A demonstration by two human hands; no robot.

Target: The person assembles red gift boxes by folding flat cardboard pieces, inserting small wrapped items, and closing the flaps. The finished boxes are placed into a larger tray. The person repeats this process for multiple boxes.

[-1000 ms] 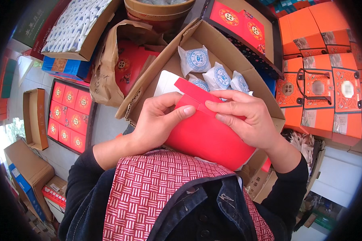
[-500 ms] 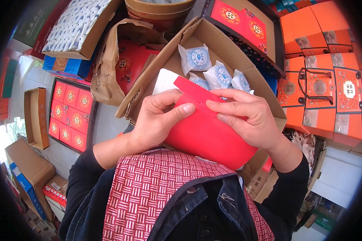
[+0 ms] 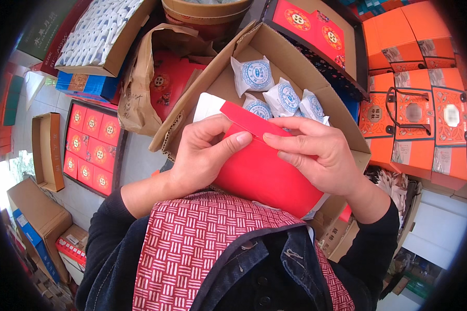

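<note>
Left hand [image 3: 202, 150] has its grip closed on the folded far edge of a red carton [image 3: 272, 179], thumb on top; the right hand [image 3: 321, 153] pinches the same edge just to the right, thumb and fingers drawn together. The carton hangs tilted between the hands, just beyond the patterned apron [image 3: 207, 243], with a white flap [image 3: 207, 106] jutting at its far left corner. Beyond it, an open cardboard box [image 3: 290, 59] holds white packets [image 3: 257, 75] printed in blue. Farther left stands a brown paper bag [image 3: 132, 106]; orange boxes [image 3: 412, 111] are stacked at right.
</note>
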